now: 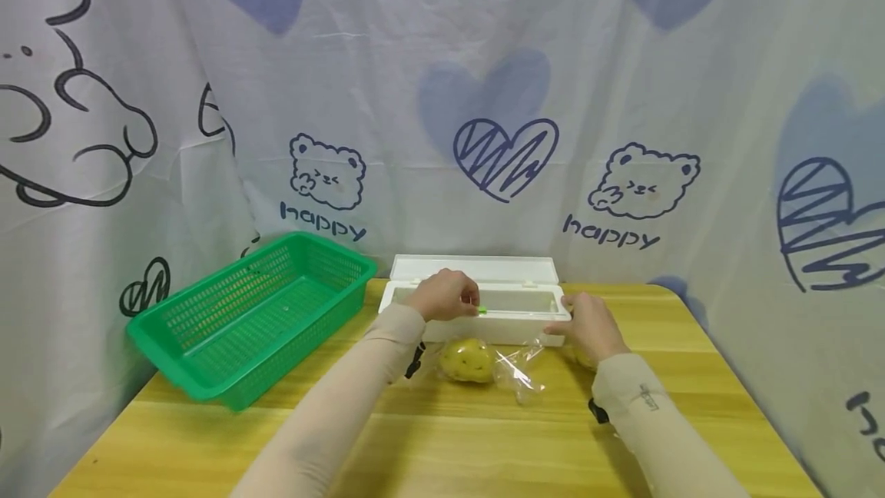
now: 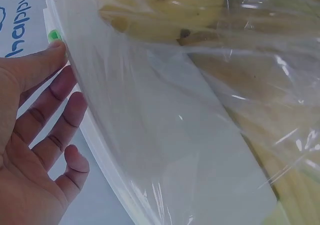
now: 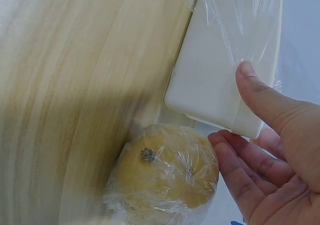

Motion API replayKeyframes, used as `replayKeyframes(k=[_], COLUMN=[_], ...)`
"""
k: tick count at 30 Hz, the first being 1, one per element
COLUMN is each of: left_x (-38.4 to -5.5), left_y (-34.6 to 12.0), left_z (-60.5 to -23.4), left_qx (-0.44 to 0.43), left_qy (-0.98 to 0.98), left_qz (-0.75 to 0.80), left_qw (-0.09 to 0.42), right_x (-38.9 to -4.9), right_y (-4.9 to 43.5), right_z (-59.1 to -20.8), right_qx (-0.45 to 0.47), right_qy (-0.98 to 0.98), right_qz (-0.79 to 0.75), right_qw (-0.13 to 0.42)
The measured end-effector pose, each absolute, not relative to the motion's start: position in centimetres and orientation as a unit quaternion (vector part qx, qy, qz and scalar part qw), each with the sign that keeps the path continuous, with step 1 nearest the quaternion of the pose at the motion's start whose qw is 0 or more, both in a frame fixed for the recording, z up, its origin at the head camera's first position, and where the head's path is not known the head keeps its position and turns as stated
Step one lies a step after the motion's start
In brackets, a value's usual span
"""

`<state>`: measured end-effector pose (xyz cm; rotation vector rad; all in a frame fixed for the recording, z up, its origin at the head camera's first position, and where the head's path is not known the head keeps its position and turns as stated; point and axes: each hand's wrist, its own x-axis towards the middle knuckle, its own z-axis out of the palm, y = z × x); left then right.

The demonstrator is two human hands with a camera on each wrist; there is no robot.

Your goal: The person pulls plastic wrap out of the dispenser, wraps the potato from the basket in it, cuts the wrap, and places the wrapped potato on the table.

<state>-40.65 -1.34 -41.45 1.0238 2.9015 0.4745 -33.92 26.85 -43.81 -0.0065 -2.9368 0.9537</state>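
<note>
A white cling film dispenser box (image 1: 494, 331) stands at the table's back with its lid (image 1: 477, 269) raised. My left hand (image 1: 445, 297) pinches a small green slider (image 2: 54, 35) on the box's rim between thumb and index finger; its other fingers are loosely bent. The right hand (image 1: 589, 325) grips the box's right end, thumb on the front wall. Clear cling film (image 1: 518, 371) hangs over the front, partly covering a yellow potato (image 1: 467, 360) on the table. Just below my right fingers, a round yellow fruit or vegetable (image 3: 162, 170) sits wrapped in film; its kind is unclear.
A green perforated plastic basket (image 1: 242, 329) stands to the left, its near end close to the table's left edge. The wooden table (image 1: 442, 444) stretches in front of the box. Behind it hangs a printed white curtain (image 1: 415, 98).
</note>
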Motion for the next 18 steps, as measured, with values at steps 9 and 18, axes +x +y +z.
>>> replayKeyframes(k=[9,18], left_x=[-40.3,-40.4], left_y=[-2.1,-3.4], left_z=[-41.3,-41.2], left_qx=[0.326,0.339], left_qy=[0.933,0.93], left_qz=[0.15,0.139], left_qw=[0.009,-0.003], right_x=[-33.6,-33.7], right_y=[26.8,26.8], right_z=[-43.8,-43.8], right_qx=[0.0,0.002], right_qy=[-0.951,-0.952], right_qz=[0.305,0.304], right_qw=[0.038,0.038])
